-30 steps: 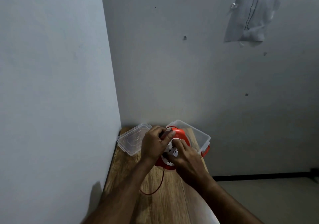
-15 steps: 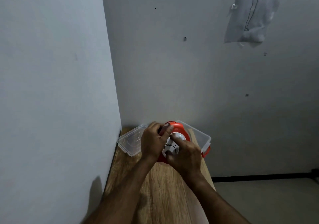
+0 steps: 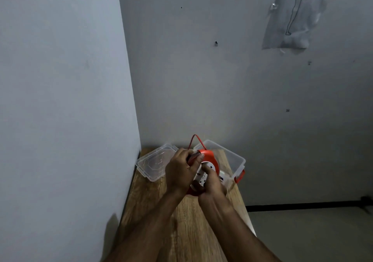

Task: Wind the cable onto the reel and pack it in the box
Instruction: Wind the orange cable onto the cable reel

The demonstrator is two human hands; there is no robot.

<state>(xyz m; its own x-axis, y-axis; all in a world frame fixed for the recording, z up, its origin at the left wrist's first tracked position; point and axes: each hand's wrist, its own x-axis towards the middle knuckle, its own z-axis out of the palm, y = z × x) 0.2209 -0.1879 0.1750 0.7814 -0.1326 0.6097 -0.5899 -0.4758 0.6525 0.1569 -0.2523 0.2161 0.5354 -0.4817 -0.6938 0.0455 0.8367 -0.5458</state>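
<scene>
Since half a second ago, a loop of red cable (image 3: pixel 195 140) is standing up behind the orange reel (image 3: pixel 209 157). Left hand (image 3: pixel 180 172) is gripping the reel's far-left rim, and right hand (image 3: pixel 212 183) is curling around its white face, above the wooden table (image 3: pixel 181 231), just near the clear box (image 3: pixel 232 157); the lid (image 3: pixel 155 162) is lying left.

both forearms are bare up to the frame's lower edge, with no sleeve, watch, band or glove on either. the left hand (image 3: pixel 180 173) and right hand (image 3: pixel 212 185) show no rings; short, unpainted nails show on the left thumb and fingers.
</scene>
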